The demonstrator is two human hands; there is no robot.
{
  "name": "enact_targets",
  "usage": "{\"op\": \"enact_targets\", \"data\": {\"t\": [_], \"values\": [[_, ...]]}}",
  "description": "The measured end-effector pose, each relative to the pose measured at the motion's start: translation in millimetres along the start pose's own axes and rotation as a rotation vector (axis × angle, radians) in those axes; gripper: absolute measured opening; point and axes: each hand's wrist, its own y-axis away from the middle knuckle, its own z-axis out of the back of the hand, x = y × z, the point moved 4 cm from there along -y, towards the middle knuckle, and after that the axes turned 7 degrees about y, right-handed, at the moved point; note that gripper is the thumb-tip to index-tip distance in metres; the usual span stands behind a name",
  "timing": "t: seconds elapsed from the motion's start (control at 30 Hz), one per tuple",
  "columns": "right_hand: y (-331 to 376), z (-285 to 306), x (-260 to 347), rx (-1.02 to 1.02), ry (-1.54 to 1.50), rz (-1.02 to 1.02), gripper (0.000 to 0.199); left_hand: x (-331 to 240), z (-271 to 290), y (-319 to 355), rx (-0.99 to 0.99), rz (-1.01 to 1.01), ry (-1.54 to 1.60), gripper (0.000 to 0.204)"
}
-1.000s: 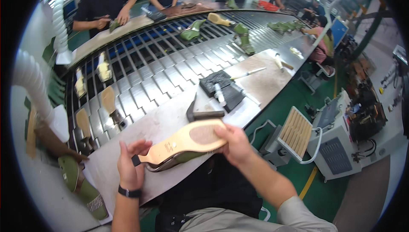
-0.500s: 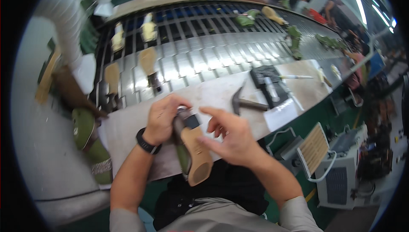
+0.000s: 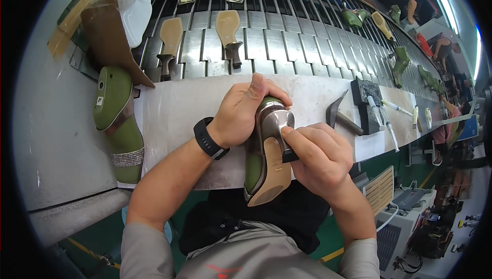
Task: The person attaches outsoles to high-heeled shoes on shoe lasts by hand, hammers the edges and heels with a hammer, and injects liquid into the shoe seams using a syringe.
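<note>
A high-heeled shoe (image 3: 266,168) on a green last, tan sole up, sits between my hands at the near edge of the grey bench (image 3: 179,104). My left hand (image 3: 243,110) wraps round its heel end from the left, thumb on top. My right hand (image 3: 320,158) grips the dark block heel (image 3: 281,125) with fingertips pressed on its shiny face. The toe points toward my body.
A hammer (image 3: 341,117) lies right of my hands, next to a dark block with glue syringes (image 3: 376,112). A green boot last (image 3: 118,120) rests at the left. Soles and green lasted shoes ride the slatted metal conveyor (image 3: 287,38). Other people work at the far right.
The shoe has been turned from lying flat across the bench to sole up with toe toward me. My view has dropped closer over the bench and both hands closed on the heel end.
</note>
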Motion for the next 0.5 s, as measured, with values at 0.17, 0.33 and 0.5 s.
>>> {"op": "enact_targets", "data": {"t": [0.17, 0.33, 0.5], "values": [[0, -5, -1, -0.025, 0.009, 0.029, 0.038, -3, 1, 2, 0.011, -0.006, -0.031, 0.09], [1, -9, -4, -0.045, -0.018, 0.0, 0.038, -1, 2, 2, 0.009, -0.029, -0.035, 0.088], [1, -14, -2, -0.034, -0.034, -0.014, 0.039, -3, 3, 5, 0.016, -0.047, -0.043, 0.088]]}}
